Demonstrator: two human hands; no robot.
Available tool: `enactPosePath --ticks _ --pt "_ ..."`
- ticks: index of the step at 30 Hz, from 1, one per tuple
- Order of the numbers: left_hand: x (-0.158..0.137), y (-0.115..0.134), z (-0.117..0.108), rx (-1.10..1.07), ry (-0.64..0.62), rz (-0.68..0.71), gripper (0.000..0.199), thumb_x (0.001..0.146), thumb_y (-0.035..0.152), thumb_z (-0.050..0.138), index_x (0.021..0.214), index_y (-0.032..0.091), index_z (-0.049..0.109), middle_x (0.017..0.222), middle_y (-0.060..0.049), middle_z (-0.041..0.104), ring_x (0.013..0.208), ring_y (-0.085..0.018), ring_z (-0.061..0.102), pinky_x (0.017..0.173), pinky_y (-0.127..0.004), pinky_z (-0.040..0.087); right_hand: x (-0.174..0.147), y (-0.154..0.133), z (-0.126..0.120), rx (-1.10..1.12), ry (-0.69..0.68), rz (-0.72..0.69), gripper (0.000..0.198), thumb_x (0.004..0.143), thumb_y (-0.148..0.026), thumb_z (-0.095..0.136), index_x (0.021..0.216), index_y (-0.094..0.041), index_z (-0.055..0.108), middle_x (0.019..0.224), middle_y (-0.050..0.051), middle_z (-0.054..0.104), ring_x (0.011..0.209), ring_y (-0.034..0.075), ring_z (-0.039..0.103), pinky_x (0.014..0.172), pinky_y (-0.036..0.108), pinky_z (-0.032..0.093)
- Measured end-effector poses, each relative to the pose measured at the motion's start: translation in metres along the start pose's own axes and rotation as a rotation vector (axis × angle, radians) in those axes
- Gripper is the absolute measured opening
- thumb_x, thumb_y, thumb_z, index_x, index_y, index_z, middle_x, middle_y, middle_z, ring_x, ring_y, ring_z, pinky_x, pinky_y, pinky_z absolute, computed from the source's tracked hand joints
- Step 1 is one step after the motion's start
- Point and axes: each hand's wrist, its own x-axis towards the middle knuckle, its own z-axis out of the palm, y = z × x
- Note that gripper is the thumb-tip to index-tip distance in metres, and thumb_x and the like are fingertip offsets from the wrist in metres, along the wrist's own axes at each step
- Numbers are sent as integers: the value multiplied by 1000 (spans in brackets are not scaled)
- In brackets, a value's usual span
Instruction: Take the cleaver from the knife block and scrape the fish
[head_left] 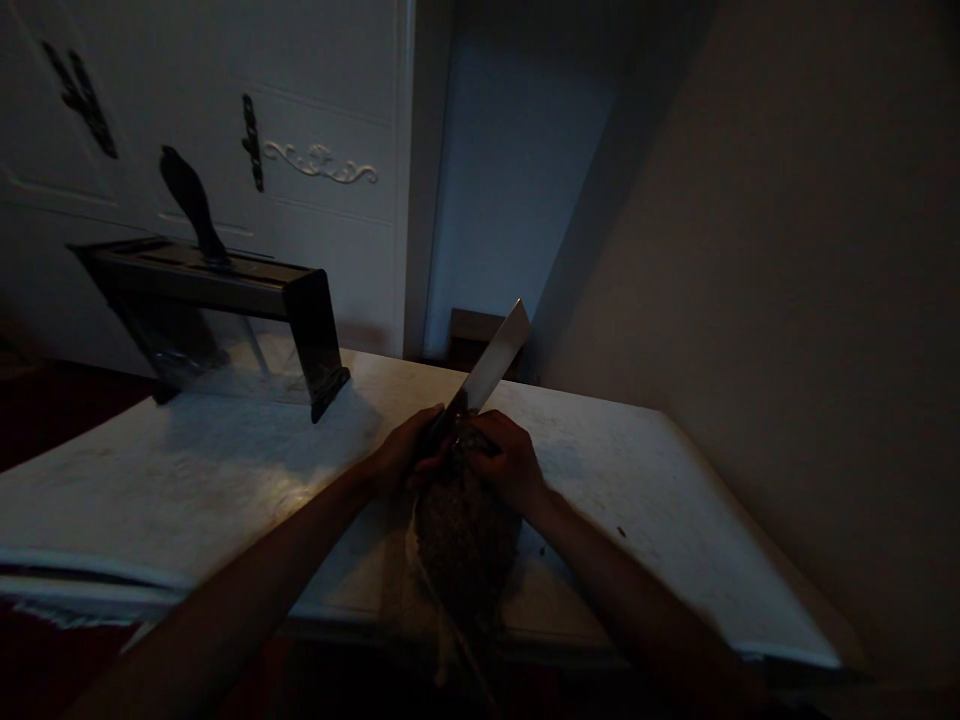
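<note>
My left hand (405, 445) is closed round the dark handle of a large knife (495, 360). Its broad, pale blade, with a squared-off end, points up and away to the right. Just right of the handle, my right hand (510, 455) is closed at the top of a dark brown, rough-looking lump (469, 540). What its fingers grip there is too dark to make out. A pale cord (427, 575) runs down the lump's left side and hangs past the table's front edge. The lump's lower end fades into shadow.
A white marbled table (600, 480) lies under my hands, with small dark crumbs on its right. At its back left stands a black-framed, clear-sided device (300, 290) with an upright handle. White cabinet doors (322, 80) rise behind it; a wall (787, 250) borders the right.
</note>
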Motion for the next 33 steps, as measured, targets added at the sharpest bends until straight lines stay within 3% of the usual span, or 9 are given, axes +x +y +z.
enactPosePath --ticks 3,8,12,15,19,23,27,30,33 --pt "0 1 2 14 28 2 52 92 53 26 63 17 50 33 5 35 24 -9 28 26 -19 22 -1 2 0 -7 5 -1 20 73 -19 63 92 -22 69 82 3 65 76 19 61 71 31 50" --pt "-1 3 7 27 85 -25 49 90 50 29 59 18 49 32 4 35 24 -9 30 27 -19 23 -6 -2 0 75 132 -149 32 81 -28 59 113 -24 62 99 5 67 90 21 62 79 35 52" --pt "0 2 8 86 128 -64 54 88 53 28 49 19 43 31 2 34 24 -9 29 26 -21 20 -7 -5 0 73 92 -190 33 83 -31 58 116 -25 61 106 7 66 97 23 62 84 38 52" --pt "0 2 8 130 130 -55 56 89 51 24 47 19 43 31 2 34 25 -9 29 27 -21 19 -4 -3 0 85 79 -167 29 81 -28 61 110 -25 63 102 6 66 95 22 62 83 37 52" --pt "-1 1 8 160 144 -21 53 88 53 26 54 19 47 32 4 35 25 -10 28 28 -22 20 0 4 0 59 46 -38 23 74 -22 63 96 -22 67 89 3 67 81 20 62 74 33 51" --pt "1 -4 9 248 187 57 51 88 57 29 63 18 51 34 5 35 27 -10 29 31 -23 21 1 8 0 -34 -2 62 8 71 -18 60 77 -20 65 76 2 64 73 19 60 68 31 49" --pt "4 -6 8 447 298 172 57 89 62 28 60 18 50 42 2 44 38 -12 39 41 -25 31 0 5 0 7 76 32 18 72 -19 59 89 -20 66 86 4 67 79 20 62 73 33 51" --pt "5 -2 10 606 388 358 51 89 60 37 69 17 55 66 -3 61 64 -17 53 64 -28 43 -1 1 -2 37 142 17 22 73 -22 58 95 -21 65 89 3 67 81 20 62 75 33 51" --pt "3 1 14 680 428 449 44 90 54 37 80 17 57 83 -4 63 79 -19 54 76 -29 43 -3 -2 -3 48 190 17 20 74 -25 58 93 -22 63 88 2 66 81 20 61 75 34 51"
